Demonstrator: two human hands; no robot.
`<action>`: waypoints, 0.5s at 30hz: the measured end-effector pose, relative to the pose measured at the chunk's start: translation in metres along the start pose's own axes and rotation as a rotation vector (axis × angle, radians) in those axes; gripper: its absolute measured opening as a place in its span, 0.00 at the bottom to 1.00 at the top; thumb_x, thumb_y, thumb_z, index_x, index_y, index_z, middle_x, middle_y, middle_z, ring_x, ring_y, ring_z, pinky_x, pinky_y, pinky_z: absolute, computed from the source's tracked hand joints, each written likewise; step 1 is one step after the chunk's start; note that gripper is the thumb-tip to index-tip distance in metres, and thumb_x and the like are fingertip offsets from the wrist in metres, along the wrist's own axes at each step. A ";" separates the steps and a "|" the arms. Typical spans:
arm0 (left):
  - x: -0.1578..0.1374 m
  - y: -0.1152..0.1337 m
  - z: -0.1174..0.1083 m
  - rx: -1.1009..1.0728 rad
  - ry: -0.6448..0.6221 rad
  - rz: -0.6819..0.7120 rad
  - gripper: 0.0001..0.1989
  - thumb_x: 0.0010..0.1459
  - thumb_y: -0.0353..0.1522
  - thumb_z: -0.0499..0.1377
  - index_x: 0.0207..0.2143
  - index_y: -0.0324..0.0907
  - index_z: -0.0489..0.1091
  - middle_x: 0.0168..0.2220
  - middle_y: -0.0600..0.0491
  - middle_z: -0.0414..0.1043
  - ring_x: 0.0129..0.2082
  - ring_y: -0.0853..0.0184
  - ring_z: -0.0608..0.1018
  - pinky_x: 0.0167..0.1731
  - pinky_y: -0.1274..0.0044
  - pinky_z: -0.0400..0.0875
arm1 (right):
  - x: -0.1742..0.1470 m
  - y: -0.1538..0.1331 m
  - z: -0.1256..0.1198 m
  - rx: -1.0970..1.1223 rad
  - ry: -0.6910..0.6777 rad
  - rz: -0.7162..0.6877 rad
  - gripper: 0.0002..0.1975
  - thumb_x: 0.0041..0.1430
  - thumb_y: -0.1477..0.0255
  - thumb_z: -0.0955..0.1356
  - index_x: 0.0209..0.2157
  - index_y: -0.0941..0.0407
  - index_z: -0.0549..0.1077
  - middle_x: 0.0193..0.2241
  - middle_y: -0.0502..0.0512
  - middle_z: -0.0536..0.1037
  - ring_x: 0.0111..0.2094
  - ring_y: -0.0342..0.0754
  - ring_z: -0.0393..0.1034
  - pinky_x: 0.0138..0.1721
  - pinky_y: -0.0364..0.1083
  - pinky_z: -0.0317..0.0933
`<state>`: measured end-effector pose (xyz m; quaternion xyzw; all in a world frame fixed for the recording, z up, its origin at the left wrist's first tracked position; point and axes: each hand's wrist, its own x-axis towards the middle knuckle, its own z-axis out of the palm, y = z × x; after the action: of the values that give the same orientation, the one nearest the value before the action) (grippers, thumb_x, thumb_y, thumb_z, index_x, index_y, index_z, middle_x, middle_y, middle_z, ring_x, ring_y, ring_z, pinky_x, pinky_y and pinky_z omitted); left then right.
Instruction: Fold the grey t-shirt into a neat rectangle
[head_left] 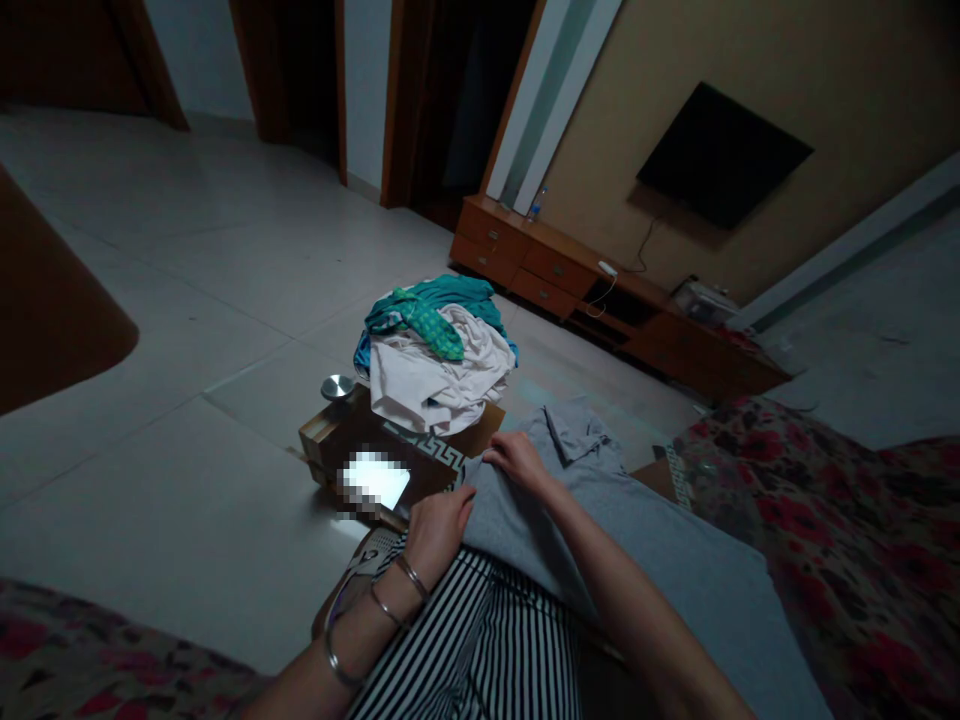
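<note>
A grey T-shirt lies spread over the low table and across to the right, one sleeve folded over at its far side. My left hand, with bangles on the wrist, is closed on the shirt's left edge near my lap. Slightly farther away, my right hand pinches the same edge. Beyond both hands, a heap of clothes rests at the table's far end: a white garment in front, teal cloth behind and a green patterned piece on top.
The dark low table carries a lit, blurred screen and a round metal object near its far left corner. Floral-covered seating stands at right. A wooden cabinet runs along the wall beneath a television.
</note>
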<state>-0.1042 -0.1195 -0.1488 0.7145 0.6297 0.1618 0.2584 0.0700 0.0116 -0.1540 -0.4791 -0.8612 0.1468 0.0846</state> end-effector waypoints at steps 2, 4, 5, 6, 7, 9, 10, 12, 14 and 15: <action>-0.001 0.001 -0.002 0.021 -0.001 -0.002 0.15 0.63 0.35 0.49 0.49 0.50 0.69 0.39 0.53 0.76 0.38 0.64 0.77 0.36 0.74 0.65 | 0.000 0.000 0.004 -0.004 0.024 0.019 0.11 0.57 0.63 0.69 0.32 0.57 0.74 0.29 0.53 0.77 0.31 0.45 0.68 0.36 0.43 0.52; 0.001 0.007 -0.006 0.083 0.038 0.021 0.14 0.63 0.33 0.49 0.46 0.47 0.71 0.39 0.52 0.75 0.38 0.63 0.76 0.36 0.74 0.65 | 0.000 -0.004 0.008 -0.017 0.069 0.040 0.11 0.56 0.62 0.69 0.32 0.56 0.74 0.30 0.53 0.78 0.32 0.46 0.68 0.38 0.44 0.52; 0.003 0.011 -0.008 0.126 0.073 0.055 0.13 0.63 0.31 0.48 0.43 0.44 0.72 0.40 0.50 0.73 0.39 0.63 0.74 0.38 0.73 0.65 | 0.001 -0.006 0.010 -0.018 0.093 0.047 0.11 0.56 0.62 0.70 0.33 0.56 0.74 0.30 0.53 0.78 0.33 0.46 0.68 0.39 0.44 0.52; 0.006 0.017 -0.009 0.169 0.104 0.114 0.13 0.62 0.29 0.48 0.41 0.42 0.72 0.40 0.49 0.72 0.41 0.62 0.73 0.40 0.72 0.65 | 0.002 -0.008 0.011 -0.009 0.109 0.047 0.10 0.56 0.63 0.70 0.33 0.56 0.74 0.30 0.53 0.78 0.34 0.46 0.68 0.40 0.44 0.53; 0.010 0.022 -0.010 0.206 0.123 0.190 0.13 0.61 0.28 0.48 0.39 0.41 0.72 0.41 0.48 0.71 0.42 0.62 0.72 0.42 0.71 0.64 | 0.002 -0.009 0.010 0.014 0.114 0.037 0.09 0.56 0.63 0.69 0.32 0.55 0.74 0.30 0.52 0.77 0.34 0.46 0.68 0.40 0.44 0.53; 0.019 0.033 -0.008 0.246 0.111 0.337 0.13 0.60 0.25 0.48 0.36 0.40 0.72 0.41 0.48 0.70 0.44 0.62 0.70 0.45 0.70 0.62 | 0.002 -0.007 0.007 0.087 0.132 0.002 0.07 0.58 0.65 0.69 0.33 0.55 0.74 0.32 0.52 0.77 0.36 0.46 0.68 0.41 0.44 0.55; 0.024 0.037 -0.005 0.259 0.096 0.381 0.14 0.60 0.24 0.48 0.37 0.40 0.73 0.41 0.48 0.70 0.44 0.62 0.69 0.45 0.70 0.62 | -0.001 -0.004 0.003 0.119 0.164 -0.006 0.07 0.58 0.66 0.68 0.35 0.55 0.74 0.34 0.52 0.77 0.38 0.46 0.67 0.42 0.43 0.55; 0.032 0.043 0.000 0.301 0.084 0.388 0.15 0.60 0.24 0.47 0.38 0.40 0.73 0.40 0.48 0.70 0.43 0.61 0.69 0.44 0.69 0.62 | -0.009 0.006 -0.007 0.121 0.289 0.049 0.09 0.58 0.68 0.67 0.40 0.55 0.73 0.39 0.54 0.76 0.43 0.47 0.66 0.46 0.45 0.56; 0.036 0.044 0.002 0.342 0.109 0.339 0.15 0.60 0.25 0.47 0.39 0.41 0.73 0.40 0.47 0.69 0.42 0.60 0.68 0.43 0.67 0.61 | -0.022 0.022 -0.017 0.020 0.416 0.200 0.15 0.57 0.69 0.67 0.47 0.55 0.71 0.45 0.57 0.73 0.48 0.51 0.62 0.50 0.48 0.55; 0.037 0.043 0.001 0.357 0.127 0.312 0.14 0.60 0.26 0.48 0.38 0.41 0.73 0.40 0.47 0.69 0.42 0.59 0.68 0.42 0.67 0.61 | -0.029 0.031 -0.022 -0.049 0.446 0.287 0.19 0.56 0.70 0.67 0.50 0.55 0.69 0.48 0.59 0.71 0.50 0.53 0.61 0.51 0.49 0.54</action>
<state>-0.0630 -0.0867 -0.1290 0.8259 0.5451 0.1305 0.0601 0.1165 0.0058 -0.1442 -0.6188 -0.7478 0.0270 0.2389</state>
